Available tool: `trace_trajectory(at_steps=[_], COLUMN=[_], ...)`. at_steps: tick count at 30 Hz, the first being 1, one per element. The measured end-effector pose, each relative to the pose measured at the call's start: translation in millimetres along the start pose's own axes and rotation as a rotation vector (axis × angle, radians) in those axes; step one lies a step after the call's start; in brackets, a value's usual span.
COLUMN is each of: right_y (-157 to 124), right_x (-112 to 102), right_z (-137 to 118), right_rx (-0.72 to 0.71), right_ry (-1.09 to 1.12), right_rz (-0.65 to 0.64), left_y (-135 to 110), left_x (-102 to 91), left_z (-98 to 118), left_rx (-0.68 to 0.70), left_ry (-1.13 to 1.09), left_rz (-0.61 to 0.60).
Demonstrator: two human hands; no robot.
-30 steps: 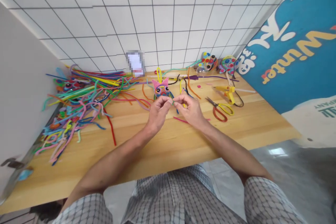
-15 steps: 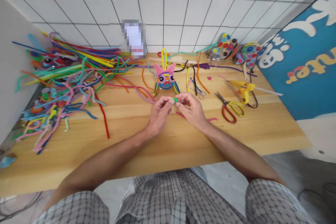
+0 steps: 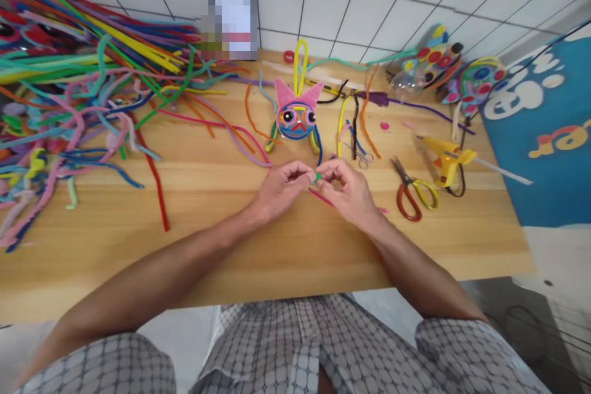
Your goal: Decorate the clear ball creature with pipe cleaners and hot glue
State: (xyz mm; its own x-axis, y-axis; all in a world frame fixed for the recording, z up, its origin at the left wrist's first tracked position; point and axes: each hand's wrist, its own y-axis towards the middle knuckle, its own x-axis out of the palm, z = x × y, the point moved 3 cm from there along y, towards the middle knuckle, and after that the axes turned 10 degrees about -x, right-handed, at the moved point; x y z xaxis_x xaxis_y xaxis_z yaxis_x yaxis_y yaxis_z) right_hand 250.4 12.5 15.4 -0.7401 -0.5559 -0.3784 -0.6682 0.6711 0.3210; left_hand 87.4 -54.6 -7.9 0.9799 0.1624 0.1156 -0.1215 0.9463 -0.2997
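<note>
Between my fingertips is a small green piece (image 3: 317, 178), perhaps coiled pipe cleaner; its exact form is too small to tell. My left hand (image 3: 287, 188) pinches it from the left, and my right hand (image 3: 344, 188) pinches it from the right. Just beyond them stands a pipe-cleaner creature (image 3: 298, 120) with pink pointed ears, round eyes, a yellow loop on top and blue and yellow legs. A pink pipe cleaner (image 3: 322, 197) lies partly hidden beneath my right hand.
Heaps of coloured pipe cleaners (image 3: 92, 98) cover the left side. Scissors (image 3: 410, 191) and a yellow glue gun (image 3: 446, 157) lie at the right. Small scissors (image 3: 362, 157) rest behind my right hand. A pixelated phone-like object (image 3: 231, 6) leans on the tiled wall, with decorated crafts (image 3: 434, 64) back right.
My view has shifted closer and tilted, so the table things appear larger and displaced. Both hands still pinch the green piece, of which less shows now.
</note>
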Motion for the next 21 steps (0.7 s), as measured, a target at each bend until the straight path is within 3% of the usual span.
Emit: trace_trajectory(at_steps=[5,14,21], right_y=[-3.3,-7.2,-4.6], right_x=[5.3,17.0,15.7], right_z=[1.5,11.1,5.9], right_rx=[-0.05,-0.057,-0.072], right_ry=[-0.06,0.063,0.11], right_rz=[0.061,0.205,0.198], left_y=[-2.0,-7.2,-7.6], left_x=[-0.8,2.7,2.8], left_z=[-2.0,-7.0,-5.9], left_rx=[0.014,0.05,0.121], left_ry=[-0.016,-0.154,-0.096], left_rz=[0.069,0.181,0.103])
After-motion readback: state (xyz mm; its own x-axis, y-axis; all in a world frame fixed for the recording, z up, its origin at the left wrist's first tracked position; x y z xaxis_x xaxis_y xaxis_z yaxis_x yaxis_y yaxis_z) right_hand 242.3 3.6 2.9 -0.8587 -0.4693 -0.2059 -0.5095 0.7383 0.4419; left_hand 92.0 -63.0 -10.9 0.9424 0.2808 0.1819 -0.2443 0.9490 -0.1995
